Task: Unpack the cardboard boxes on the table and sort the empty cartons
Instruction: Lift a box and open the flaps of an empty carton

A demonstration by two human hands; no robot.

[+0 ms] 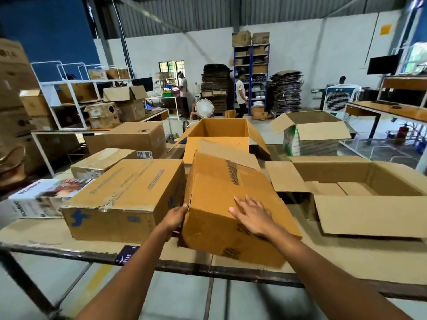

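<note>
While the tilted carton (221,181), just right of the taped box (124,195), is gripped by the left hand (175,218) with the right hand (252,218) flat on top, emptying it likely needs righting it first.

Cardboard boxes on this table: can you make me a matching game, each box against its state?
Things:
1. plain brown cardboard box in the middle
2. brown cardboard box with blue marks
3. wide shallow brown cardboard box
4. white printed carton
States:
A. flaps open, far right
B. taped shut, lying flat
C. left end of the table
D. tilted, left hand gripping it, right hand flat on top
Pairs: 1-D; 2-B; 3-A; 4-C
</note>
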